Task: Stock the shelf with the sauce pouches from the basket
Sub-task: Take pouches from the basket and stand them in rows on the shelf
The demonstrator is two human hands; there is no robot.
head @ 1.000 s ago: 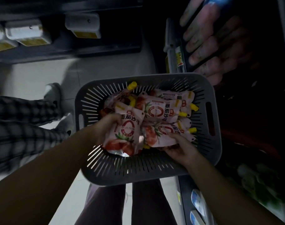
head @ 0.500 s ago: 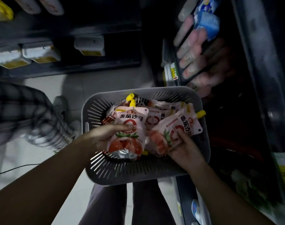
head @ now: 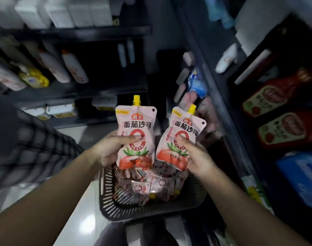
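Observation:
My left hand [head: 110, 148] grips one pink tomato sauce pouch [head: 135, 121] with a yellow cap, held upright above the basket. My right hand [head: 196, 157] grips a second pouch [head: 184, 126] of the same kind, tilted slightly right. Below them the grey slotted basket [head: 109, 196] holds several more pouches [head: 151, 185]. The dark shelf [head: 221, 110] stands to the right, with red ketchup bottles [head: 279, 128] lying on it.
Another shelf unit [head: 77, 93] at the far left carries white bottles and a yellow pack. A person in a checked garment [head: 27, 144] stands at the left. Blue packs [head: 196, 84] and a blue box [head: 304, 176] sit on the right shelf. The pale floor [head: 84, 219] runs between.
Both hands have lifted a pouch each out of the basket and hold them upright above it. The view has tilted up towards the shelves.

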